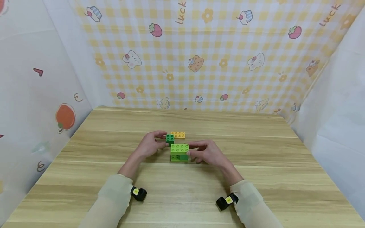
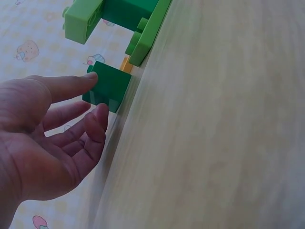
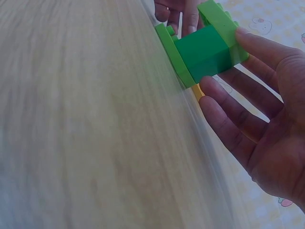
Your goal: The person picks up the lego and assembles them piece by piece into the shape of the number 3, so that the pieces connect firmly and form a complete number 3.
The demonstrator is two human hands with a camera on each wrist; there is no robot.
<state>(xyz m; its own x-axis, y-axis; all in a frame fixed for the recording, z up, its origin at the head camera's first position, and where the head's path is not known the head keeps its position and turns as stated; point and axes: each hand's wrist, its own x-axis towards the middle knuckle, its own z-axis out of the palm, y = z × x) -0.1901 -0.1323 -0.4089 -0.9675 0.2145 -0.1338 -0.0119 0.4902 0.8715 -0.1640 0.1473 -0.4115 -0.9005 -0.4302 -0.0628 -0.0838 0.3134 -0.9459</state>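
Note:
In the head view, a small stack stands on the table: a light green brick (image 1: 179, 148) on top, a dark green brick (image 3: 204, 53) under one end, and a light green brick (image 3: 175, 57) at the base. My right hand (image 1: 210, 153) pinches the right end of the top brick, its thumb on the near side and its fingers behind. My left hand (image 1: 147, 146) pinches a separate dark green brick (image 2: 107, 86) between thumb and fingers. This brick sits just behind and left of the stack. Part of the left hand's grip is hidden behind the brick.
A yellow brick (image 1: 178, 135) lies behind the stack, beside the separate dark green one. The wooden table (image 1: 182, 196) meets a patterned cloth (image 1: 182, 79) at its far edge, with pale cloth walls at both sides.

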